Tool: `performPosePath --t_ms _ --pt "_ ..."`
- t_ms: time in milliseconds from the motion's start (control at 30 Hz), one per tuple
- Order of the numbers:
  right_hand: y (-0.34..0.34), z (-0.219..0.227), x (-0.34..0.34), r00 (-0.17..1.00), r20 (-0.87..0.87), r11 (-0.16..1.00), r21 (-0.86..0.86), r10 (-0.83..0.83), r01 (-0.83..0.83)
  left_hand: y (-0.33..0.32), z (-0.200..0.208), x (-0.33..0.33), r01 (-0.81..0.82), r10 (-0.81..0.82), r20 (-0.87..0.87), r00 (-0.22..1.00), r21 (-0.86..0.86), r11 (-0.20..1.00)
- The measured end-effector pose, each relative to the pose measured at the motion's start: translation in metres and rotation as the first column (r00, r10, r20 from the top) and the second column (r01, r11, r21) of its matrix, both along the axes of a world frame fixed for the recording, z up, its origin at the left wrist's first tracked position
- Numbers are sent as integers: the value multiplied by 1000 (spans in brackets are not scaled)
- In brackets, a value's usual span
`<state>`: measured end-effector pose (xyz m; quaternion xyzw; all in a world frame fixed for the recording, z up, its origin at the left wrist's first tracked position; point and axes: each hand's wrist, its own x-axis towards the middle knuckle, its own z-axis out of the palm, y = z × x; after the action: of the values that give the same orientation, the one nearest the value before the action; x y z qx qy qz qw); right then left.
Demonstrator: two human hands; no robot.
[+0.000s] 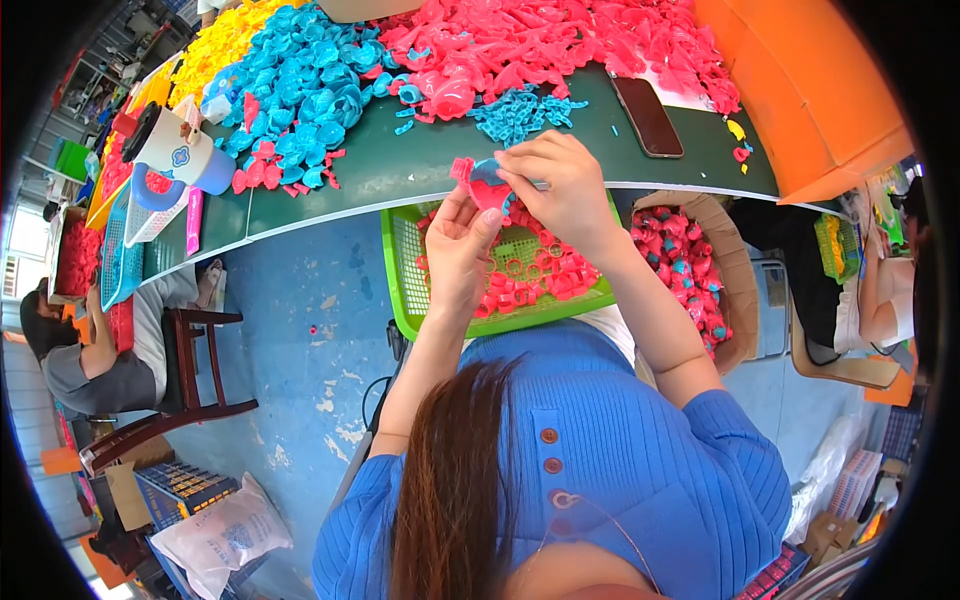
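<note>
Left fingers (486, 226) and right fingers (530, 165) clamp one pink-and-blue piece (488, 192) between them; one phone (648, 117) lies beyond, to the right.

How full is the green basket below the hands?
The green basket is partly filled: pink ring-shaped pieces lie inside, and bare mesh wall shows at its left. The left hand hides some.

Bright, with fisheye-curved edges

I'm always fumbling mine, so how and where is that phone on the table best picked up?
Probably by its two long edges, coming from the near side: the phone lies flat, with bare green table at its near end, while pink pieces crowd its far end.
</note>
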<state>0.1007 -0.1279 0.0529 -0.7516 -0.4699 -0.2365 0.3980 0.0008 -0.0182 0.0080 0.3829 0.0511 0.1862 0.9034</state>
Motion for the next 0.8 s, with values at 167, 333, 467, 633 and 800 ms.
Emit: performPosePath --t_ms 167,333,467,633,800 --pt "-1 -1 -1 964 -254 996 44 81 -73 2 1 -2 9 -9 -20 1000 14 1000" --pt "-5 -8 4 745 -655 992 90 130 -94 1 -2 1 19 -17 -32 999 74 997" --pt "-8 -10 3 581 -767 960 257 274 -113 1 -3 3 29 -27 -71 997 37 999" --pt "-7 -14 -1 659 -734 981 193 164 -28 -5 -1 5 -109 108 14 994 156 982" --pt "-4 -13 -2 665 -734 984 178 140 -10 1 -23 7 -153 137 73 988 307 939"
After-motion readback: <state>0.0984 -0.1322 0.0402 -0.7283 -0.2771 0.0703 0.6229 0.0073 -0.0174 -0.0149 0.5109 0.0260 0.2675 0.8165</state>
